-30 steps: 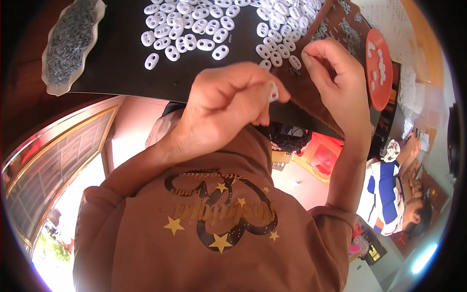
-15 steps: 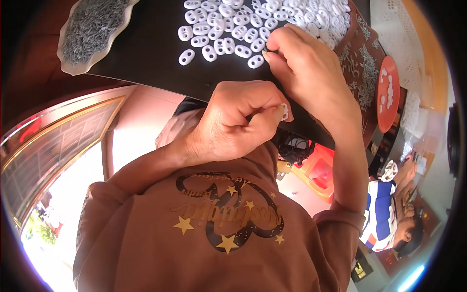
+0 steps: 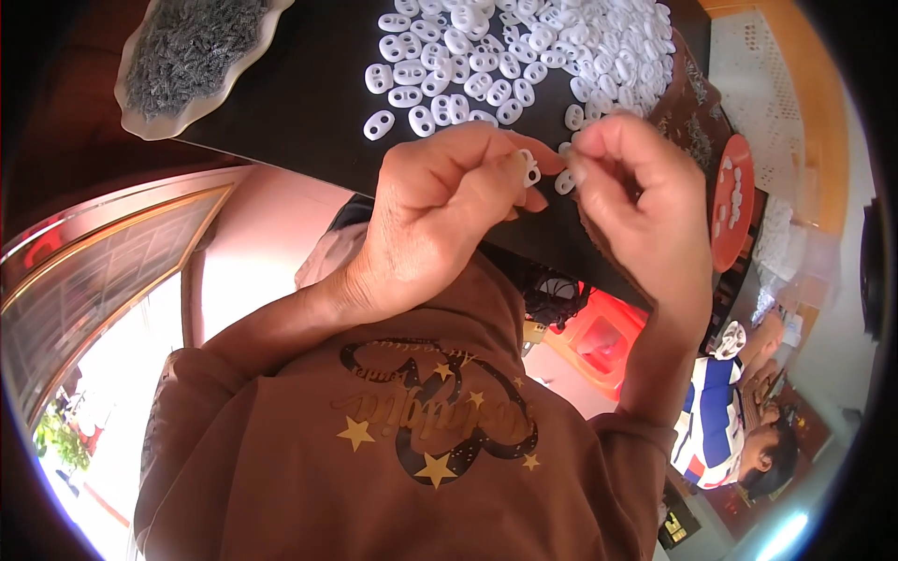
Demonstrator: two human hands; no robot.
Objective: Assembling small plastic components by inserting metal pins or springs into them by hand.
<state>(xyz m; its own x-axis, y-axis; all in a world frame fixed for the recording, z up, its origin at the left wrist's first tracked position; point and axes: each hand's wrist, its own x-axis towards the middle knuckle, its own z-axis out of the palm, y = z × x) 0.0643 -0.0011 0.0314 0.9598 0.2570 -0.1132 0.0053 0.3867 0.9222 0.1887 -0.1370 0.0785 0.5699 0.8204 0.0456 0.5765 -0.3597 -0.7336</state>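
Ideally, with the left hand [image 3: 438, 194] pinching the white two-hole piece [image 3: 530, 172] nearside of the white pile [image 3: 613, 58], leave both holes uncovered and align the right hand [image 3: 644, 182], whose grasp cannot be told, squarely opposite, the grey-filled dish [image 3: 154, 129] lying left of that pile.

Right fingers [image 3: 606, 138] drawn back, now close beside left fingers [image 3: 544, 154]
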